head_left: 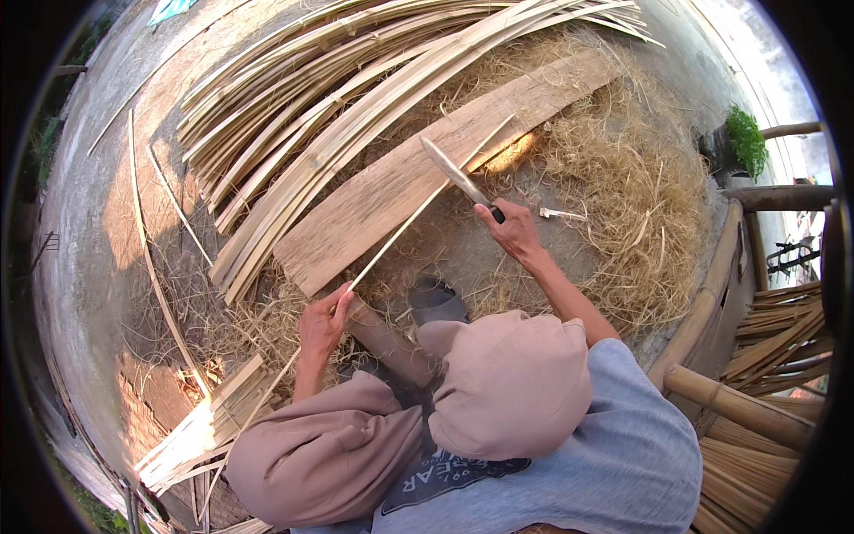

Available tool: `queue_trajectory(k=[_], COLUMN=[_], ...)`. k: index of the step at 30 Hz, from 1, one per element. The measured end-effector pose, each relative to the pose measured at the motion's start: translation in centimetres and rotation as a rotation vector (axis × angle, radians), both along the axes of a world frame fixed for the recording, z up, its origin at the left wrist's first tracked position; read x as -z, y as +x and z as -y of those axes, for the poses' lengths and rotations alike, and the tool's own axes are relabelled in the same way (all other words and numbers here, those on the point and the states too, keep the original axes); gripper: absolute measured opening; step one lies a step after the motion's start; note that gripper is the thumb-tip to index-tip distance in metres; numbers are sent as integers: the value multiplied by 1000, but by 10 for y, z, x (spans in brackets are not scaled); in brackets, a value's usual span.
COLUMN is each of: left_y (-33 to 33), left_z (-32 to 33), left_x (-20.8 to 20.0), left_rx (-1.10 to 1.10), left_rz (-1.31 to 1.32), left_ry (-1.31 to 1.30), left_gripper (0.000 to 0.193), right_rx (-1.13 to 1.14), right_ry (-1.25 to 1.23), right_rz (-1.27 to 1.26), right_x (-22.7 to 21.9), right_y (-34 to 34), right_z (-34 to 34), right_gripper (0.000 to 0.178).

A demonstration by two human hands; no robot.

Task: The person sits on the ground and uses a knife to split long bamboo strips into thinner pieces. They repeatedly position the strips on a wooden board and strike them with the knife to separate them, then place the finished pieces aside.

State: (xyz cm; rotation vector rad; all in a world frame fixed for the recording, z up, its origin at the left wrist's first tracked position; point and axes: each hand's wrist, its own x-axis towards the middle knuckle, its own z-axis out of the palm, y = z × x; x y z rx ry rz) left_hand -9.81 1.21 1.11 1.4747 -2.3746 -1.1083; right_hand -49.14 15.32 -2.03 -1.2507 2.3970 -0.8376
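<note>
My left hand [321, 330] is closed around a thin pale bamboo strip [398, 233]. The strip slants up to the right over a wooden plank [351, 224], and its other end trails down past my left knee. In my right hand [516, 233] is a knife [447, 164] with a dark handle, fingers wrapped round it. Its blade points to the upper left and crosses the strip near the plank's edge; whether blade and strip touch is hard to tell.
A bundle of split bamboo strips [294, 107] lies beyond the plank. Curly shavings [614, 196] heap at the right, beside a small pale-bladed tool [562, 214]. More strips [209, 427] lie at the lower left. A bamboo pole railing [703, 294] runs along the right.
</note>
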Motion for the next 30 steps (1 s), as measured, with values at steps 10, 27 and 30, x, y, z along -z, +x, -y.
queue_trajectory(k=[10, 27, 30], left_y=[4, 20, 24], left_z=[3, -6, -10], left_x=[-7, 0, -7], left_rx=[-21, -5, -61], left_rz=[20, 75, 96], left_ry=[84, -117, -179], left_gripper=[42, 40, 37], right_rx=[554, 555, 537], right_ry=[-22, 13, -97], right_rz=[134, 104, 240], right_x=[2, -17, -18], right_y=[-149, -161, -137], right_z=[3, 16, 15], right_gripper=[72, 77, 74])
